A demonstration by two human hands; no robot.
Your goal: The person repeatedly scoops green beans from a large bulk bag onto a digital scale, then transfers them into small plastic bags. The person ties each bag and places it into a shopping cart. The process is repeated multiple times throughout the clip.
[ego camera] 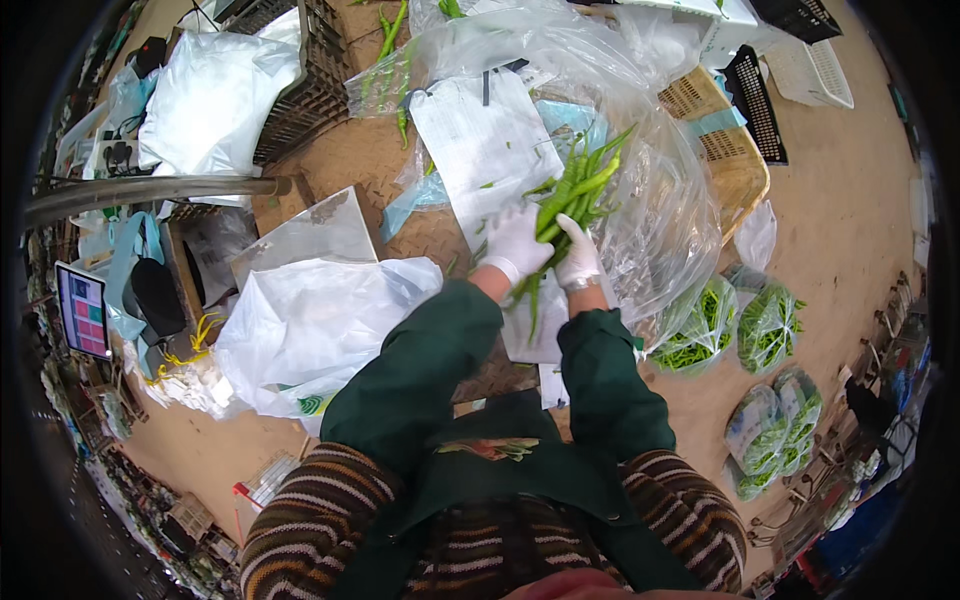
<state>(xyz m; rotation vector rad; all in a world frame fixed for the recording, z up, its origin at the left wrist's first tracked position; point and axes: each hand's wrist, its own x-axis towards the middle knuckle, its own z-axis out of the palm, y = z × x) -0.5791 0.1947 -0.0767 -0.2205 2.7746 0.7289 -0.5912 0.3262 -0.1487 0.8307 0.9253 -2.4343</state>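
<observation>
Both my hands wear thin white gloves and close around one bunch of long green chili peppers (576, 187). My left hand (517, 241) grips the bunch from its left side, slightly blurred. On the right side, my right hand (579, 255) presses against the same peppers with its thumb up. Beneath the hands lies a white paper sheet (484, 142) with small green bits on it. A large clear plastic bag (660, 202) spreads along the right of the bunch. A few more peppers (390, 37) lie at the top, partly under clear film.
White plastic bags (322, 322) and a metal plate (311, 232) lie at left, near a metal bar (150, 196). A dark crate (311, 82) stands upper left, a tan basket (739, 180) upper right. Bagged green peppers (766, 330) rest on the floor at right.
</observation>
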